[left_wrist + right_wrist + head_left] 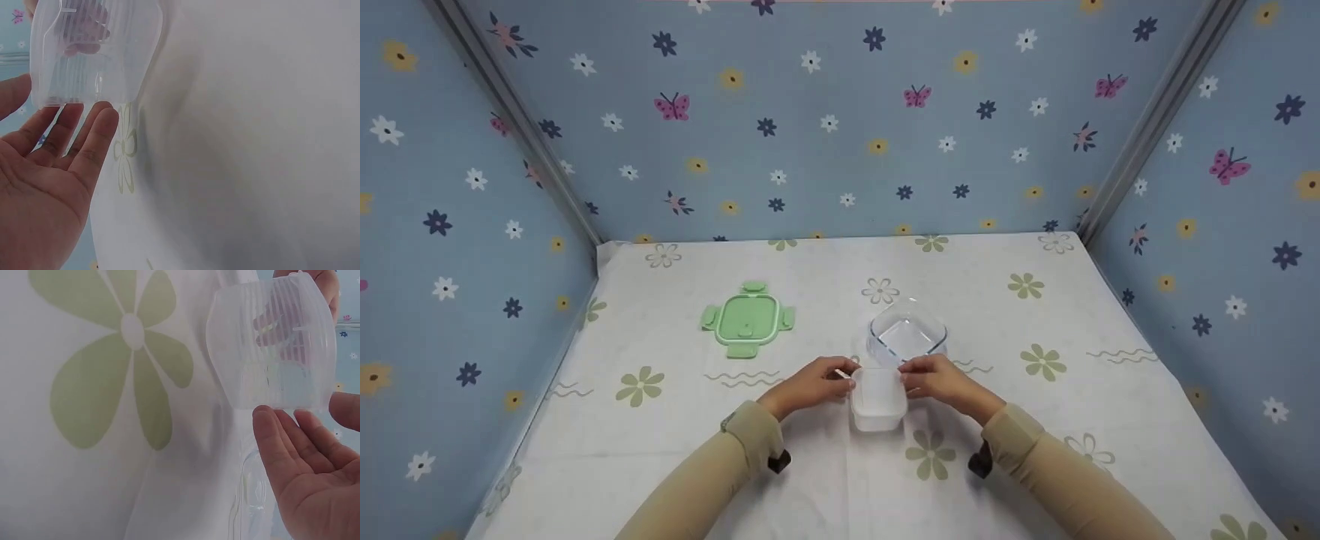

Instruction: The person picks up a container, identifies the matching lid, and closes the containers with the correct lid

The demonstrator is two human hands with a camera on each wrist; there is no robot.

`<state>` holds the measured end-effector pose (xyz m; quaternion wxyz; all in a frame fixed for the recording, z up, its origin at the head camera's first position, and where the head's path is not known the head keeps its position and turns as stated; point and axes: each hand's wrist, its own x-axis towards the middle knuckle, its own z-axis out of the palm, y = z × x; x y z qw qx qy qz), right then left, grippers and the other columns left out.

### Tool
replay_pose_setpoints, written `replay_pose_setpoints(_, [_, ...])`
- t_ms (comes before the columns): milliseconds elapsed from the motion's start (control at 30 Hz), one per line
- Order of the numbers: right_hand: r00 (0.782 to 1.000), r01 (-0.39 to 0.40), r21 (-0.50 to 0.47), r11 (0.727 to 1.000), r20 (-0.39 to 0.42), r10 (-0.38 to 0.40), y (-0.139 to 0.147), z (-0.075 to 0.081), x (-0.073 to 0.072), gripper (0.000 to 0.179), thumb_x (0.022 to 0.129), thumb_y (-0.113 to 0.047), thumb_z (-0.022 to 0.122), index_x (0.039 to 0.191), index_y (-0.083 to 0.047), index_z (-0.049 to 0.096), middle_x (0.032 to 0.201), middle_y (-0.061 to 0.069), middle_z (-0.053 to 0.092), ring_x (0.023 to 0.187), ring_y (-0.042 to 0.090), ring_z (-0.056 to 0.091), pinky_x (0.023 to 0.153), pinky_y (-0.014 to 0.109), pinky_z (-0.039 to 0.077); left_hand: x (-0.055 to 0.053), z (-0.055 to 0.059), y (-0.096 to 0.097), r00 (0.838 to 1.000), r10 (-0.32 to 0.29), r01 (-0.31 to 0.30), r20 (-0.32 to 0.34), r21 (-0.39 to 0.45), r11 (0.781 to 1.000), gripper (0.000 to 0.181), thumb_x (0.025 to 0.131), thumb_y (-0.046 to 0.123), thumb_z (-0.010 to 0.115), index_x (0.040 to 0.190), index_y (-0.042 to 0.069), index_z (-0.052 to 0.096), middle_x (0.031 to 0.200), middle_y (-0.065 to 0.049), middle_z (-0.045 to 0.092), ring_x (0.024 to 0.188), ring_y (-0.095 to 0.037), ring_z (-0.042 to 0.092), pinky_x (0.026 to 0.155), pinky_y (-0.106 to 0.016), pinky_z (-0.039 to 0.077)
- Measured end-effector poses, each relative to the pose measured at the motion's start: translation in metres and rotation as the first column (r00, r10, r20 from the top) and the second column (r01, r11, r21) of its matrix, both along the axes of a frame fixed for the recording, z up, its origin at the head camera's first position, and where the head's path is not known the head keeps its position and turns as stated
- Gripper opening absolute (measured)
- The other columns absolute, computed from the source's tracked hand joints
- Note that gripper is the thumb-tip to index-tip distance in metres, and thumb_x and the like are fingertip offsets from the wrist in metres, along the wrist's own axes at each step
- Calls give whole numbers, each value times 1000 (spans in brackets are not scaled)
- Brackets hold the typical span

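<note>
A small translucent white plastic container (879, 401) with ribbed walls is held between both hands, its open side up, near the front middle of the table. My left hand (819, 386) holds its left side, the thumb near the rim and the fingertips against the wall (101, 62). On the opposite side my right hand (949, 384) grips it the same way, thumb at the rim and fingers on the wall (270, 354). Just behind the right hand stands a clear glass food container (907, 337), without a lid. Left of it lies a green lid (747, 319) with its four side flaps spread out.
A white cloth with green flowers (1042, 363) covers the table. Blue patterned panels (840, 150) enclose the back and both sides, with grey metal posts (1155, 120) at the back corners.
</note>
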<state>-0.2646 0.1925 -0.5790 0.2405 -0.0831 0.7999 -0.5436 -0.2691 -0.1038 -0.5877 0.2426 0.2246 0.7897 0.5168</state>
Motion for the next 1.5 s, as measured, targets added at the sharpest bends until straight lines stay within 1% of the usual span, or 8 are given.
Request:
replay_pose_setpoints(133, [1000,24,-2,1000,15,-24,-4,1,1,36,106,-5,63,135,16,67,130,30,76,109,25,81,107,51,67,2,-2,0,1000,1,-1,9,24,1000,37,111,14,61,142,-6,64,147,-27,67,119,-21,70,106,-44,66])
replay_pose_setpoints(367, [997,60,69,996,53,-64,-7,6,0,33,106,-6,63,135,9,71,134,26,76,115,28,80,108,48,67,5,-1,3,1000,18,-18,-13,13,1000,39,112,15,61,142,-8,64,146,-29,65,118,-22,70,102,-45,67])
replay_pose_setpoints(600, [999,45,77,996,4,-46,-4,8,2,32,109,-7,64,134,11,71,125,27,79,101,22,80,96,42,71,11,3,8,993,71,-75,-95,-34,997,39,110,20,63,141,-4,68,137,-27,71,103,-26,73,80,-29,62])
replay_pose_setpoints(800, [999,43,113,993,10,-45,-5,5,8,41,106,-17,74,139,8,70,121,19,78,96,17,78,91,37,71,18,-2,9,988,149,-151,-40,-52,987,49,107,32,73,142,-3,67,137,-24,72,98,-16,70,77,-24,58])
replay_pose_setpoints(1033, [1000,26,79,997,-6,-26,-5,4,17,46,101,-16,81,134,13,67,109,15,79,86,15,78,84,35,72,26,-4,8,972,227,-221,56,-91,971,61,103,36,80,147,-3,64,142,-23,70,113,-27,76,90,-42,69])
replay_pose_setpoints(1100, [1000,27,60,998,-4,-27,-5,3,19,41,101,-14,80,130,13,68,106,13,79,85,15,78,84,36,72,28,-4,8,969,236,-229,70,-95,969,60,103,35,81,146,-3,64,141,-22,70,115,-27,75,92,-43,69])
replay_pose_setpoints(1300, [999,43,61,997,9,-43,-4,4,21,31,101,-14,81,121,8,72,103,10,78,86,15,79,85,36,72,31,-4,10,967,243,-236,79,-84,968,50,104,33,80,136,-3,69,132,-20,76,104,-19,76,90,-39,69])
replay_pose_setpoints(1500, [998,52,56,997,31,-54,-4,3,23,30,102,-14,81,122,7,73,106,13,79,86,15,80,85,38,72,33,-4,10,967,242,-236,81,-76,969,48,104,31,80,134,-5,70,128,-19,78,104,-19,75,92,-39,69])
